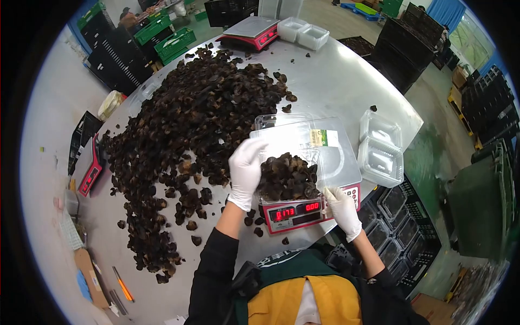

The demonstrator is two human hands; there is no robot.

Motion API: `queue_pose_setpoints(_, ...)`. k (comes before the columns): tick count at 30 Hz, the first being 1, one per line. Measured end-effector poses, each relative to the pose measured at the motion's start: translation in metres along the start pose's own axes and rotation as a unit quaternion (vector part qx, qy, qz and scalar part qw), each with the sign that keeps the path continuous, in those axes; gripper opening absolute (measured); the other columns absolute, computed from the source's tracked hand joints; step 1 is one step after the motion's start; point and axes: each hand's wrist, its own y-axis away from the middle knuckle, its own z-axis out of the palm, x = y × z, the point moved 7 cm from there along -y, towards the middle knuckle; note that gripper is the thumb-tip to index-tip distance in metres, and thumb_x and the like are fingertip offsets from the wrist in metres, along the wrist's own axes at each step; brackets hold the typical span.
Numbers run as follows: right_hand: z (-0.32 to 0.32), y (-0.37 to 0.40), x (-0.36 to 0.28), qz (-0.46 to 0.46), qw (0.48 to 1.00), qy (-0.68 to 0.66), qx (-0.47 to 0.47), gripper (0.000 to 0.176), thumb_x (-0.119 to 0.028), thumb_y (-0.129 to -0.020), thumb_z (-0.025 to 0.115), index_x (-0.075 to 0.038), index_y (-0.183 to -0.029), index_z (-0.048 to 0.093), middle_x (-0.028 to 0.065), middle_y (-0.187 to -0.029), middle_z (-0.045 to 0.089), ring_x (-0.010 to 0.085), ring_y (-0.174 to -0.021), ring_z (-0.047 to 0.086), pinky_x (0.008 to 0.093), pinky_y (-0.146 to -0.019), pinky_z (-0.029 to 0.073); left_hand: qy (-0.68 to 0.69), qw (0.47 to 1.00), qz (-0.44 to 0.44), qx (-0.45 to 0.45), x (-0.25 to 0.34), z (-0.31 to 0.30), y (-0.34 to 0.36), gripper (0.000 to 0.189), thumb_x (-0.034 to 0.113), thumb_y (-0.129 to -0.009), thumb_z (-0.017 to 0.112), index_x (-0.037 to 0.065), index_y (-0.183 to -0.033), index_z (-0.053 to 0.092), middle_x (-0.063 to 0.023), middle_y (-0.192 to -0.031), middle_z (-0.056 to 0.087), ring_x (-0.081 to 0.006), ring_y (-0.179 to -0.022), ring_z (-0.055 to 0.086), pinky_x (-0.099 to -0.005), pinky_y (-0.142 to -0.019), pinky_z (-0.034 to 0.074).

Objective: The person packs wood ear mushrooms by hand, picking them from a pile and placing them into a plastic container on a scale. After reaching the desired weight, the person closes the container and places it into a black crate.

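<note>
The clear tub (288, 201) looks light and flimsy, best held by opposite sides; whether left hand (245, 169) or right hand (343, 210) grips, I cannot tell

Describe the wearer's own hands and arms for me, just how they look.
Left hand and right hand both wear thin, close-fitting white gloves, wrinkled toward the wrists, with no marking that I can make out. The left sleeve and right sleeve are black and stop short of the gloves, leaving part of each forearm bare.
</note>
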Motion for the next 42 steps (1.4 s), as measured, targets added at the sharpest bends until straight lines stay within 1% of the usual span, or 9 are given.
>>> queue_pose_setpoints(6,0.017,0.001,0.009,0.083,0.99,-0.104,-0.054,0.039,-0.037,-0.099,0.053,0.001,-0.093,0.058,0.0033,-0.07,0.059,0.011,-0.055,0.062,0.0228,-0.046,0.049,-0.119,0.964,-0.206,-0.115,-0.087,0.018,-0.012,0.04,0.007,-0.087,0.063,0.01,-0.127,0.061,-0.007,-0.095,0.067,-0.0128,-0.08,0.06,-0.0265,-0.071,0.048)
queue_pose_setpoints(8,0.02,0.0,0.011,0.082,0.98,-0.175,-0.05,0.037,-0.036,-0.099,0.052,0.0,-0.092,0.057,0.004,-0.069,0.061,0.0117,-0.056,0.063,0.0216,-0.046,0.048,-0.008,0.941,-0.294,-0.167,-0.099,0.029,-0.01,0.042,0.009,-0.087,0.062,0.007,-0.129,0.059,-0.0104,-0.105,0.066,-0.0184,-0.096,0.062,-0.03,-0.088,0.047)
queue_pose_setpoints(11,0.018,-0.004,0.014,0.053,0.977,-0.195,-0.075,0.047,-0.047,-0.1,0.045,-0.002,-0.091,0.057,0.008,-0.07,0.063,0.0146,-0.057,0.063,0.0249,-0.051,0.05,0.322,0.913,-0.249,0.01,-0.07,0.011,-0.022,0.031,0.009,-0.093,0.057,-0.001,-0.121,0.063,-0.0061,-0.109,0.065,-0.0154,-0.099,0.06,-0.0308,-0.093,0.045)
queue_pose_setpoints(16,0.013,-0.004,0.015,0.05,0.928,-0.341,-0.143,0.067,-0.062,-0.097,0.033,0.001,-0.093,0.058,0.0133,-0.075,0.067,0.0181,-0.058,0.063,0.0272,-0.056,0.052,-0.038,0.98,0.074,-0.182,0.009,-0.03,0.029,0.022,0.02,-0.084,0.071,0.001,-0.093,0.066,-0.0092,-0.112,0.062,-0.0244,-0.099,0.059,-0.0357,-0.094,0.044)
queue_pose_setpoints(20,0.017,-0.01,0.014,0.068,0.953,-0.255,-0.148,0.029,-0.029,-0.1,0.047,-0.001,-0.093,0.053,0.0119,-0.074,0.066,0.0171,-0.056,0.062,0.0267,-0.055,0.051,0.167,0.908,-0.343,-0.171,-0.021,-0.012,0.1,0.027,0.004,-0.081,0.07,0.004,-0.104,0.056,-0.0041,-0.093,0.058,-0.0137,-0.082,0.061,-0.0251,-0.073,0.051)
queue_pose_setpoints(26,0.022,-0.021,0.008,0.022,0.943,-0.291,-0.163,0.019,-0.016,-0.096,0.05,0.002,-0.092,0.055,0.0103,-0.074,0.067,0.0111,-0.061,0.063,0.0222,-0.055,0.052,0.359,0.827,-0.431,-0.028,-0.011,-0.005,0.121,0.024,-0.008,-0.083,0.058,0.005,-0.099,0.047,-0.0076,-0.087,0.058,-0.0197,-0.076,0.064,-0.0336,-0.07,0.056)
queue_pose_setpoints(31,0.008,0.007,0.008,0.035,0.951,-0.303,-0.05,0.007,-0.006,-0.091,0.053,0.0,-0.087,0.053,0.0105,-0.069,0.066,0.0106,-0.053,0.06,0.0216,-0.049,0.048,0.32,0.864,-0.389,-0.004,0.005,-0.003,0.121,0.026,-0.013,-0.077,0.057,0.006,-0.09,0.044,-0.0055,-0.077,0.053,-0.0168,-0.06,0.059,-0.0292,-0.058,0.052)
queue_pose_setpoints(38,-0.11,0.094,0.005,0.037,0.931,-0.322,0.168,0.007,-0.006,-0.084,0.06,0.001,-0.085,0.06,0.0092,-0.07,0.066,0.0117,-0.056,0.063,0.0205,-0.052,0.049,0.356,0.823,-0.388,-0.214,0.06,0.062,0.137,0.038,-0.006,-0.086,0.06,0.0,-0.123,0.052,-0.0096,-0.096,0.065,-0.0184,-0.087,0.065,-0.0297,-0.085,0.052)
queue_pose_setpoints(42,-0.216,0.151,0.067,0.027,0.876,-0.34,0.342,0.014,-0.014,-0.089,0.058,0.0,-0.089,0.059,0.0109,-0.074,0.067,0.0103,-0.056,0.059,0.0206,-0.052,0.045,0.298,0.869,-0.352,-0.178,0.053,0.045,0.115,0.025,-0.003,-0.091,0.054,-0.002,-0.115,0.059,-0.009,-0.097,0.065,-0.0169,-0.088,0.063,-0.0298,-0.086,0.051)
